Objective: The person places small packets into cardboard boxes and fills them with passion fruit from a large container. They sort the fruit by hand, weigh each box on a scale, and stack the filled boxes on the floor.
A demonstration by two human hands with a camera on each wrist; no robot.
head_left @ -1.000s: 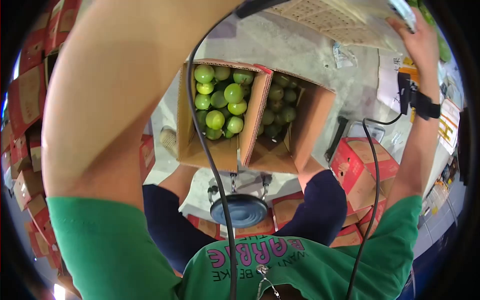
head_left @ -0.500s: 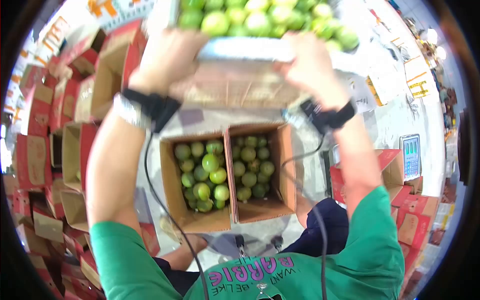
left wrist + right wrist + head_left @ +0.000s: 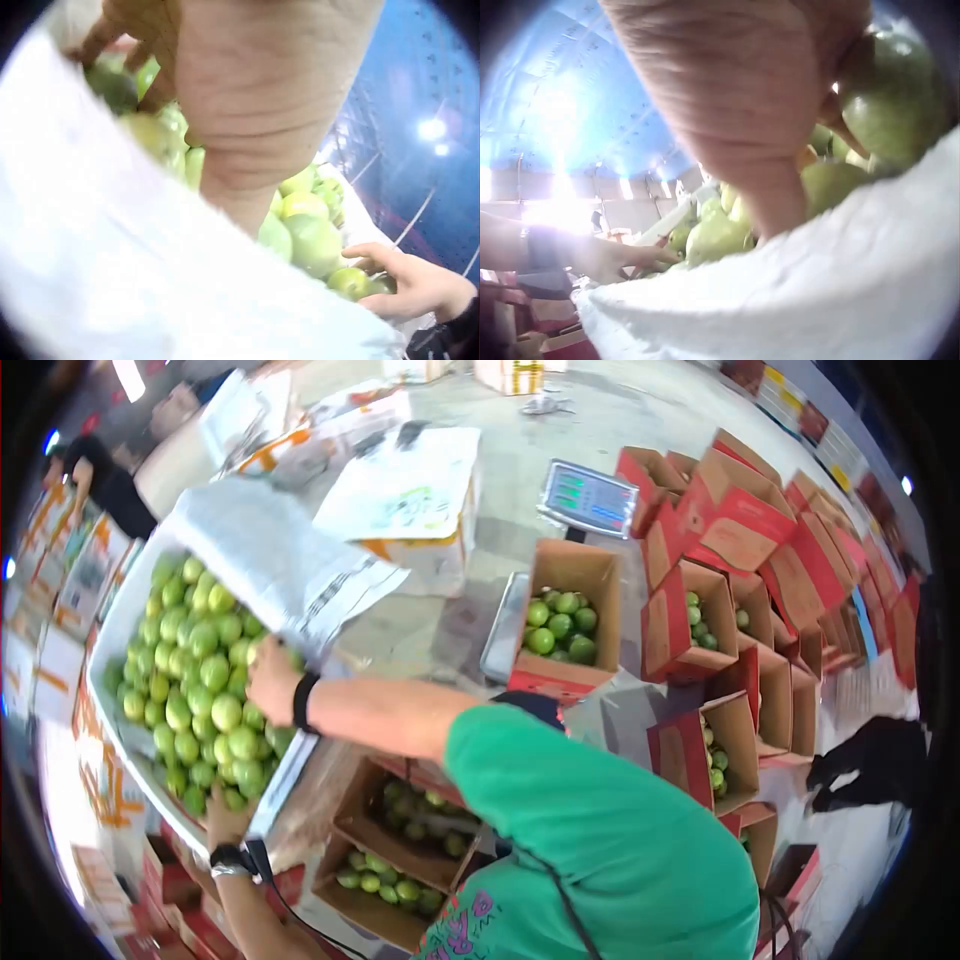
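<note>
A white foam crate [image 3: 120, 745] full of round green fruit [image 3: 205, 635] stands at the left of the head view. My right hand [image 3: 268, 682] reaches over its near side into the pile. In the left wrist view its thumb and index finger close round a green fruit [image 3: 349, 283]. Lower down, my left hand [image 3: 226, 822], with a watch at the wrist, comes in at the crate's corner. The left wrist view shows its fingers bent round a dark green fruit [image 3: 112, 88]. The crate wall hides part of both hands in the wrist views.
Two cardboard boxes [image 3: 345, 825] holding fruit sit below the crate. Another fruit box [image 3: 572, 575] stands by a scale display [image 3: 590, 498]. Red boxes [image 3: 725, 505] are stacked at right. A white sheet [image 3: 270, 545] drapes over the crate's back edge. Other people are at both sides.
The head view has swung round to the left. Half a second ago both hands gripped the near rim of the fruit-filled crate; now they are in among the fruit.
</note>
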